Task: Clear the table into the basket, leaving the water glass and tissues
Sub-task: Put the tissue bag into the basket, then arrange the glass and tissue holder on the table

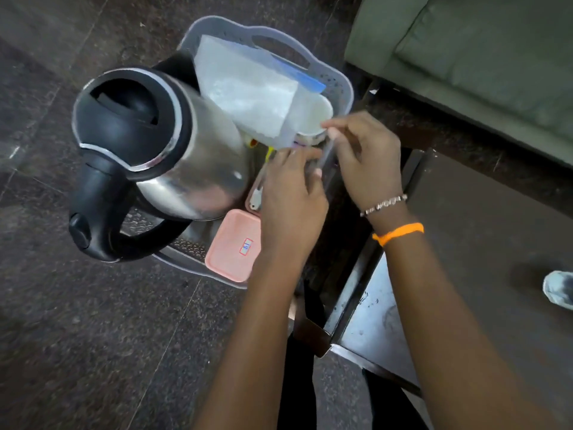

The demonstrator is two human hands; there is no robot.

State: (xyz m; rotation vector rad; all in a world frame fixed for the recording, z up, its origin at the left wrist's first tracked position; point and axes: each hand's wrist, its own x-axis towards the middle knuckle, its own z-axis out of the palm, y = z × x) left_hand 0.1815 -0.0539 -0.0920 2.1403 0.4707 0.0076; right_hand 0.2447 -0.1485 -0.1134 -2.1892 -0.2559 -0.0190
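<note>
While both hands work over the basket [338,79], the right hand [369,162] has its grip pinched on a thin clear stick [327,153]. Its long axis slants down toward the left hand [291,193], whose fingers curl beside the lower end, directly above the basket's contents.

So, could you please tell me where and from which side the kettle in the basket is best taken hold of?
Take the kettle by its black loop handle, coming from the lower left of the view. The kettle leans in the grey basket with that handle jutting out past the rim, free of both hands and the plastic bag; the steel body looks smooth and wide for a sure grip.
</note>
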